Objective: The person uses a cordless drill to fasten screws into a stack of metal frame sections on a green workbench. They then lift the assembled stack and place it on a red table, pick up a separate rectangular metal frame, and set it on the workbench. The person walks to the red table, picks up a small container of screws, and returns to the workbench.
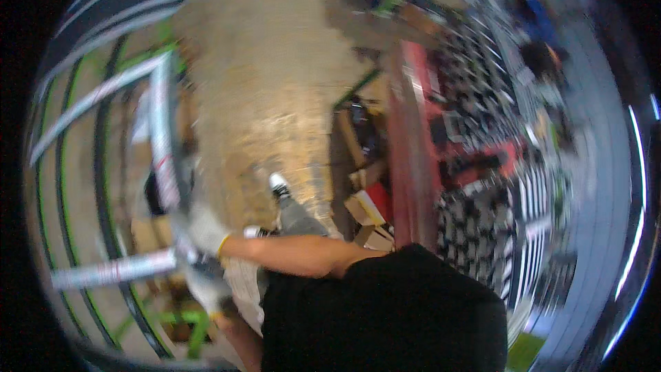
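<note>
A frame of pale profiles (163, 131), wrapped in printed film, lies on a rack with black-topped green bars (103, 186) at my left. Its near end meets both my hands. My right hand (205, 231), in a white glove, reaches across and touches the frame near the end of the long profile. Just below, my left hand (205, 286), also gloved, is beside the joint with the cross profile (113, 269). Motion blur smears the fingers of both hands, so their grip cannot be made out. A dark object (155, 193) shows beside the long profile, its kind unclear.
To my right runs a red workbench (413, 151) with many dark and silver profile pieces (475, 227). Open cardboard boxes (368, 210) stand beneath its edge. Another person (540, 55) is at the bench's far side. More long profiles (138, 0) lie at the far left.
</note>
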The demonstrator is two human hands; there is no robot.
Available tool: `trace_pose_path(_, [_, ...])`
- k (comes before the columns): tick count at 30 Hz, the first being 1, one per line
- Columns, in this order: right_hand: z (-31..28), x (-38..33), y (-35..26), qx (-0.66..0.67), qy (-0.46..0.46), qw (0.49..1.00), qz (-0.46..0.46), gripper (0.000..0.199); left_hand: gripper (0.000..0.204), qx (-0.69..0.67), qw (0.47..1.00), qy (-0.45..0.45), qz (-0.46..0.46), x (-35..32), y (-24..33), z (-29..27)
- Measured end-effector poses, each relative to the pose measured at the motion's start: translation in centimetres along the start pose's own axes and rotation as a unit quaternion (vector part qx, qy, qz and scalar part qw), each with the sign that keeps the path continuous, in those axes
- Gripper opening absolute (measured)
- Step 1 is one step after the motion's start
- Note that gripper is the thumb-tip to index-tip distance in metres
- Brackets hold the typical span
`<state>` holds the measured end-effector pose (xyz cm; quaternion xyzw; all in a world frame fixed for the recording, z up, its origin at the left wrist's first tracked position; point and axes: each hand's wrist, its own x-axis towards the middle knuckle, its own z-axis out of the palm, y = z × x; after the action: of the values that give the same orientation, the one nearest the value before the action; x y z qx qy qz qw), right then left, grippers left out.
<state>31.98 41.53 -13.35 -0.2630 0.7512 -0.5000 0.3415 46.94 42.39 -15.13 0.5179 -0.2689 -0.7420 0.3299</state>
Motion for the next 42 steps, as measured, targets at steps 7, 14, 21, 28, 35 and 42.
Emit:
trace_pose_path(7, [-0.4,-0.1,1.2,0.067,-0.044,0.996,-0.035,0.053,0.057,0.005,0.998,0.058,-0.034,-0.2,2.0,0.8])
trace_pose_path(14, [-16.1,1.1,7.9,0.006,-0.045,0.989,0.138,0.052,0.073,0.254,0.966,0.019,-0.052,-2.6,4.6,3.0])
trace_pose_path(21, [-29.8,2.1,15.7,0.073,0.150,0.952,0.256,0.052,0.074,0.324,0.938,-0.117,0.029,2.8,3.6,16.7])
trace_pose_path(28, [-36.4,8.3,14.2,0.139,0.091,0.967,0.194,0.050,0.075,0.387,0.888,-0.224,0.106,4.8,2.1,33.1])
trace_pose_path(35, [-46.1,15.6,11.7,0.049,0.107,0.979,0.165,0.052,0.076,0.449,0.816,-0.339,0.129,7.2,-1.4,49.4])
trace_pose_path(42, [-53.4,18.9,11.7,0.042,0.241,0.953,0.176,0.052,0.076,0.491,0.747,-0.435,0.113,12.6,-4.5,63.9])
